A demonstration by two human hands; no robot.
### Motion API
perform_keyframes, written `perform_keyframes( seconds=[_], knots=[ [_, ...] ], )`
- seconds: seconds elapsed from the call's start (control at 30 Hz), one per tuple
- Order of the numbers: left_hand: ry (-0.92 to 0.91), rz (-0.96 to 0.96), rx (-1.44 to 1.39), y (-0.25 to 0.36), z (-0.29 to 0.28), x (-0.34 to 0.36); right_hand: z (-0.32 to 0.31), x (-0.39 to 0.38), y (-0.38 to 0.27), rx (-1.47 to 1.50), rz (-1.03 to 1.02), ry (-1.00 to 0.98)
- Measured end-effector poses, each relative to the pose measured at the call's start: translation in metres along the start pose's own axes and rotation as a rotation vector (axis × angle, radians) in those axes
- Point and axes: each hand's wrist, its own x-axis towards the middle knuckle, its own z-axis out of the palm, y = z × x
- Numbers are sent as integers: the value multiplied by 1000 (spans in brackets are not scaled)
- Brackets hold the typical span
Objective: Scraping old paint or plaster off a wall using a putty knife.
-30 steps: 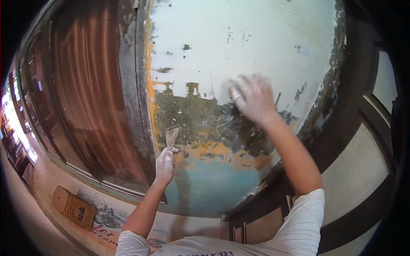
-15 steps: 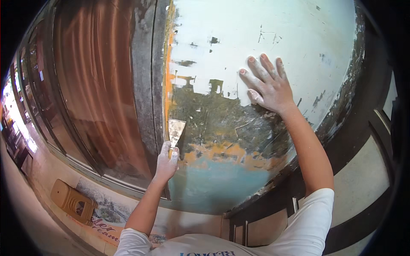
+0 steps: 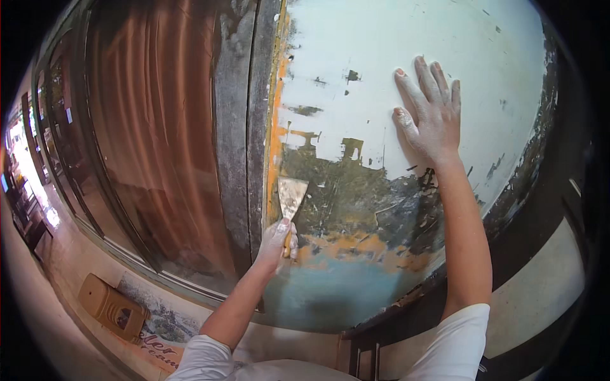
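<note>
My left hand (image 3: 279,244) is closed round the yellowish handle of a putty knife (image 3: 292,195), whose flared metal blade, smeared with white, points up over the wall. Ahead is the wall (image 3: 356,51): white filler covers its upper part. Below that come a dark scraped patch (image 3: 343,190), a ragged orange strip and pale blue paint. Flat against the white area at the upper right rests my right hand (image 3: 435,117), fingers spread and holding nothing. Both hands are dusted with white powder. Whether the blade touches the wall, I cannot tell.
On the left, a dark wooden frame post (image 3: 235,127) borders the wall, beside a glazed panel with a brown curtain (image 3: 152,108). A tan plastic stool (image 3: 111,307) is on the floor at lower left. Dark framing with pale panels (image 3: 540,279) runs along the right.
The view has shifted, so the wall sits further right and lower. My right hand has moved up the white area; my left hand has tilted the putty knife so its blade faces me more.
</note>
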Motion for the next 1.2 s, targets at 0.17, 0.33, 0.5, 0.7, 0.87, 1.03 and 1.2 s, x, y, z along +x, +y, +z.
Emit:
perform_keyframes(
  seconds=[0.17,0.33,0.5,0.7,0.87,1.03,1.2],
  knots=[
    [-160,-133,-231,2,-3,-3,1,-1,-1,10,33,36],
    [-118,-110,-13,71,21,16,3,-2,-2,0,27,26],
    [-116,-117,-105,57,22,12,0,-1,-2,-13,35,14],
    [-113,-178,-132,80,30,23,2,-2,-4,29,15,25],
    [-136,-210,-179,68,20,13,4,-1,-2,10,27,21],
    [-182,-256,-262,83,31,14,4,-4,-1,7,29,39],
    [-138,-279,-260,73,31,13,5,-4,-2,18,20,53]
  ],
)
